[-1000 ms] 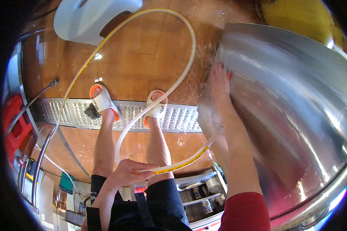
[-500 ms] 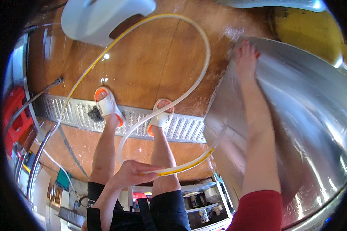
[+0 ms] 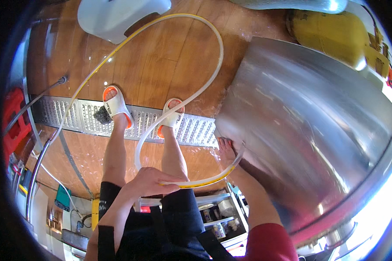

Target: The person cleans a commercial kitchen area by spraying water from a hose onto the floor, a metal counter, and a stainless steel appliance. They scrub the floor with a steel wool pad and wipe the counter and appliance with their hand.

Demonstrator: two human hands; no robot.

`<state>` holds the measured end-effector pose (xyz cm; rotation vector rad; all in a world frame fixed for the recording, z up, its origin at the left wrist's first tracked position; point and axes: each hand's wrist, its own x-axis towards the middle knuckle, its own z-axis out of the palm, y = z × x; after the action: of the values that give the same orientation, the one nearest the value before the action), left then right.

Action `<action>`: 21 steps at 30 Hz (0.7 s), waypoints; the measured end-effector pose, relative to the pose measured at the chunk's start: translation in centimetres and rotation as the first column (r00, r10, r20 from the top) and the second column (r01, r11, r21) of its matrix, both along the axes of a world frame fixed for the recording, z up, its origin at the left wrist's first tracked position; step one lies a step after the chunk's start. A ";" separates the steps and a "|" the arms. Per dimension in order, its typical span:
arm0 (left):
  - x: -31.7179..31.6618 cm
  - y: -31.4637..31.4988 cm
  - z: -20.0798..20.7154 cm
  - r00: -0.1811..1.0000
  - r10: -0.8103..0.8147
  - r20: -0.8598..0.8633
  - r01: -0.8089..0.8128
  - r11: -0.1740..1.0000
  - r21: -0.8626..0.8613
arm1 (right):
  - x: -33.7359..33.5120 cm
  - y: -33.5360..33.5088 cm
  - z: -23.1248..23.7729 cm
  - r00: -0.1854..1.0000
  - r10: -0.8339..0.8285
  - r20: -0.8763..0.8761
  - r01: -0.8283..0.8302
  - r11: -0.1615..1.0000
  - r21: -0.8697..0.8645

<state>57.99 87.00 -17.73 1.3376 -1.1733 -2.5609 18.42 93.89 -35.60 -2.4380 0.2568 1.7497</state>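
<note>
A translucent hose (image 3: 204, 184) with a yellow stripe is pinched in my left hand (image 3: 150, 182), fingers closed round it in front of my thighs. Its free end curves up against the side of a large shiny metal pot (image 3: 309, 113), which lies tilted on the right. Low on the pot's near left side, my right hand (image 3: 226, 152) rests with fingers stretched out, close to the hose end. Its palm is hidden, and I see nothing held in it. The pot's wall looks wet.
White sandals (image 3: 117, 108) stand on a metal drain grate (image 3: 196, 130) beside a dark scrubber (image 3: 102, 115). The hose loops over the wet brown floor (image 3: 161, 65). A pale plastic piece (image 3: 122, 17) lies at the far left, a yellow cylinder (image 3: 331, 37) behind the pot, a red stool (image 3: 16, 122) leftward.
My right hand has come down from the pot's far edge to its near left side. The pot appears shifted or turned slightly. My left hand still holds the hose.
</note>
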 end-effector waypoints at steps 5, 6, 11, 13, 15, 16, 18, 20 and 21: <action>0.0 -1.3 4.3 0.996 -0.007 -0.090 -0.002 0.994 -0.107 | 0.8 -0.7 10.4 0.994 0.108 0.027 -0.109 0.993 0.041; 0.1 -1.5 5.0 0.994 -0.068 -0.082 0.062 0.995 -0.073 | 1.2 -1.2 12.3 0.998 0.057 0.014 -0.057 0.998 -0.003; 0.2 -3.5 9.2 0.978 -0.043 -0.203 0.023 0.994 -0.103 | 3.1 -8.0 22.6 0.834 -0.523 0.176 0.537 0.696 -0.476; 0.0 -4.5 11.1 0.962 0.037 -0.271 -0.054 0.997 -0.054 | 4.5 -12.5 27.6 0.889 -0.432 0.153 0.433 0.681 -0.591; 0.0 -5.5 12.9 0.931 0.093 -0.354 -0.124 0.990 -0.068 | 6.0 -17.6 32.6 0.914 -0.355 0.195 0.387 0.623 -0.680; -0.2 -5.7 13.8 0.927 0.098 -0.361 -0.136 0.987 -0.082 | 6.6 -20.3 34.7 0.874 -0.399 0.279 0.473 0.562 -0.678; -0.2 -6.2 15.5 0.911 0.127 -0.393 -0.174 0.981 -0.087 | 7.1 -25.3 38.2 0.889 -0.254 0.381 0.457 0.426 -0.781; 0.0 -6.5 16.7 0.885 0.176 -0.431 -0.242 0.965 -0.103 | 7.2 -28.5 39.9 0.876 -0.243 0.416 0.480 0.382 -0.789; 0.2 -6.6 17.0 0.902 0.124 -0.412 -0.173 0.981 -0.083 | 7.0 -28.7 40.6 0.899 -0.221 0.379 0.438 0.420 -0.795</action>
<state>58.15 80.39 -0.75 0.7795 -1.0738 -2.4488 25.39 65.15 5.02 -2.7858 1.8995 1.2623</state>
